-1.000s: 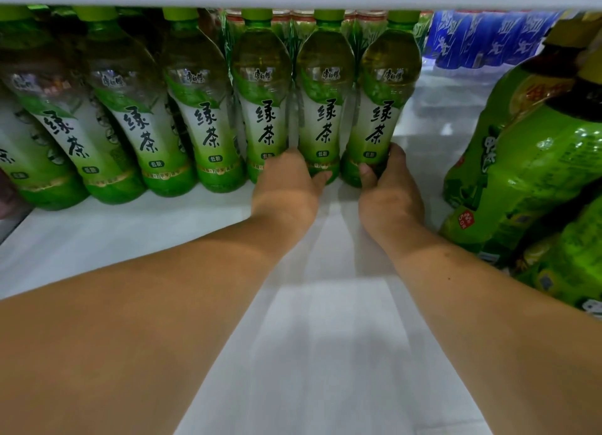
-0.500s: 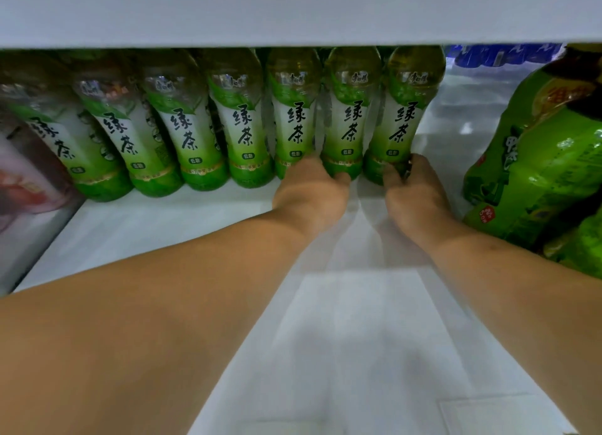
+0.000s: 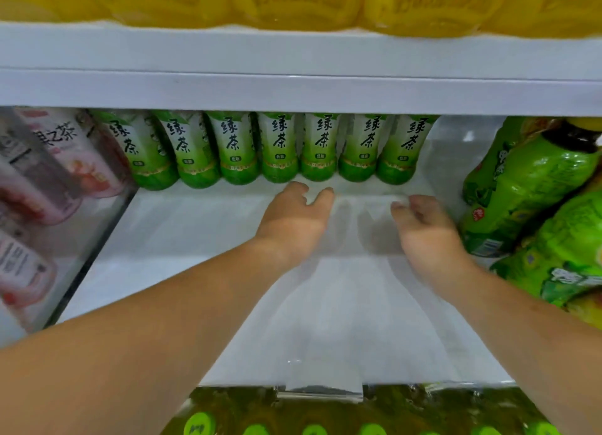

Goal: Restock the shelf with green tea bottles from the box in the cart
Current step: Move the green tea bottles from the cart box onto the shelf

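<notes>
Head view: a row of green-labelled clear plastic tea bottles (image 3: pixel 280 148) stands at the far edge of the white shelf (image 3: pixel 182 226).
Both hands hover empty just near of the row, touching no bottle: left hand (image 3: pixel 293 219) with fingers loosely spread, right hand (image 3: pixel 423 229) with fingers half curled. Pink-labelled bottles (image 3: pixel 49 174) lie left, bright green wrapped bottles (image 3: pixel 534 187) right, green-capped bottles (image 3: pixel 312 429) nearest below.

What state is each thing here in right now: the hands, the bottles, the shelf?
Left hand: empty, fingers loosely open, just short of the bottles.
Right hand: empty, fingers curled, blurred.
Green tea bottles: upright, one row at the back.
Shelf: bare in front of the row.
</notes>
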{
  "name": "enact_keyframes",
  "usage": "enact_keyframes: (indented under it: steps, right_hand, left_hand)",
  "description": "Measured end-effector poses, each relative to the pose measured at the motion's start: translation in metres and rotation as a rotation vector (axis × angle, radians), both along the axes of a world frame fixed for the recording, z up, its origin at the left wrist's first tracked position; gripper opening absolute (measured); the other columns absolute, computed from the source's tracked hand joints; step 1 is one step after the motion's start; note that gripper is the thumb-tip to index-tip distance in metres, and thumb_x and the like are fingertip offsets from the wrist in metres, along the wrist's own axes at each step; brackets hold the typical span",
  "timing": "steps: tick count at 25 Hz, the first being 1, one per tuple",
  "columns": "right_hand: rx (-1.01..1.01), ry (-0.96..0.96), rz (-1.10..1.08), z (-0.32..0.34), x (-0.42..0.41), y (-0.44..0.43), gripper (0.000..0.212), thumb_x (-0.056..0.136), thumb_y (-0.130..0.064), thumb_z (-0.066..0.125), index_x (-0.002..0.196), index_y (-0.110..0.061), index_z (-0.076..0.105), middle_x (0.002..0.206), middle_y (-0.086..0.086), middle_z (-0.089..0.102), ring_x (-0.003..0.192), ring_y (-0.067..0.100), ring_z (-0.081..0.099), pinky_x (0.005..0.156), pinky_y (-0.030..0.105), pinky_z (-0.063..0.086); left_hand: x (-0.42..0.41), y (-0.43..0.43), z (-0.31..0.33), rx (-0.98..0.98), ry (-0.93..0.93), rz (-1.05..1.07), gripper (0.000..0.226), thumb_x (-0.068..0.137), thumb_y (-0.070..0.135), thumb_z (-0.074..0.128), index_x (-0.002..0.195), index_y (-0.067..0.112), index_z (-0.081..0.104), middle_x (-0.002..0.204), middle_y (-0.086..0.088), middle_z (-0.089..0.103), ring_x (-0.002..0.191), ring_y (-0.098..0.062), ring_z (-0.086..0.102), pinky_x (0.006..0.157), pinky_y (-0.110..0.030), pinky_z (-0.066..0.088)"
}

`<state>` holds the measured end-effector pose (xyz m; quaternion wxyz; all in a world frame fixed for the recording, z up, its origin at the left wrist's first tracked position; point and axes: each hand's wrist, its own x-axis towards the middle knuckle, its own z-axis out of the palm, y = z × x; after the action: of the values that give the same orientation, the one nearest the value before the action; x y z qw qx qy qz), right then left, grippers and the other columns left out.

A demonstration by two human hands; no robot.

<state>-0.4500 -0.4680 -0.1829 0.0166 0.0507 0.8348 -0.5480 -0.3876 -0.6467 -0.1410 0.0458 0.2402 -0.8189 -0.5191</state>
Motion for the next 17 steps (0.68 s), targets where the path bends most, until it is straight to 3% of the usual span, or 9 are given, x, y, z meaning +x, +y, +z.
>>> enact_keyframes:
  steps: [3, 6, 10, 14, 16, 17]
  right_hand:
    - [0.051, -0.049, 0.028, 0.013, 0.034, 0.006, 0.052, 0.093, -0.044, 0.061, 0.139, -0.022, 0.051, 0.131, 0.004, 0.055, 0.118, 0.024, 0.054, 0.097, 0.032, 0.042]
    - [0.033, -0.079, 0.063, 0.029, 0.069, 0.009, 0.051, 0.094, -0.044, 0.059, 0.139, -0.022, 0.051, 0.137, 0.000, 0.053, 0.124, 0.020, 0.052, 0.104, 0.034, 0.041]
    - [-0.005, -0.209, 0.077, 0.051, 0.115, 0.016, 0.042, 0.095, -0.044, 0.059, 0.132, -0.024, 0.055, 0.130, -0.003, 0.056, 0.109, 0.015, 0.054, 0.090, 0.028, 0.039]
    - [-0.053, -0.309, 0.060, 0.087, 0.171, 0.026, 0.041, 0.096, -0.039, 0.059, 0.131, -0.018, 0.057, 0.125, -0.001, 0.058, 0.109, 0.017, 0.055, 0.090, 0.028, 0.038]
    - [-0.033, -0.349, 0.080, 0.110, 0.198, 0.034, 0.044, 0.098, -0.039, 0.057, 0.136, -0.017, 0.053, 0.125, -0.001, 0.056, 0.109, 0.016, 0.053, 0.091, 0.027, 0.037]
    - [-0.028, -0.366, 0.089, 0.122, 0.210, 0.037, 0.046, 0.098, -0.039, 0.055, 0.138, -0.017, 0.051, 0.124, -0.002, 0.054, 0.109, 0.016, 0.053, 0.091, 0.027, 0.037]
  left_hand:
    - [0.034, -0.007, 0.008, 0.033, -0.031, -0.009, 0.058, 0.097, 0.054, 0.052, 0.145, 0.024, 0.045, 0.139, 0.003, 0.055, 0.120, -0.022, 0.054, 0.097, -0.034, 0.045]
    - [0.068, -0.010, 0.019, 0.035, -0.047, -0.010, 0.054, 0.099, 0.050, 0.050, 0.144, 0.020, 0.046, 0.124, 0.006, 0.055, 0.107, -0.017, 0.052, 0.088, -0.028, 0.037]
    - [0.115, -0.003, 0.038, 0.095, -0.127, -0.015, 0.053, 0.102, 0.055, 0.041, 0.142, 0.021, 0.047, 0.127, 0.006, 0.054, 0.108, -0.016, 0.048, 0.089, -0.030, 0.033]
    - [0.159, 0.007, 0.072, 0.128, -0.261, -0.040, 0.055, 0.101, 0.058, 0.039, 0.141, 0.021, 0.047, 0.134, 0.004, 0.055, 0.110, -0.016, 0.047, 0.091, -0.031, 0.031]
    - [0.183, 0.013, 0.096, 0.138, -0.304, -0.072, 0.047, 0.101, 0.056, 0.040, 0.130, 0.021, 0.055, 0.124, 0.003, 0.057, 0.105, -0.019, 0.049, 0.088, -0.034, 0.034]
    - [0.194, 0.017, 0.107, 0.136, -0.309, -0.085, 0.038, 0.101, 0.055, 0.040, 0.112, 0.024, 0.059, 0.112, 0.002, 0.057, 0.097, -0.019, 0.049, 0.082, -0.035, 0.035]
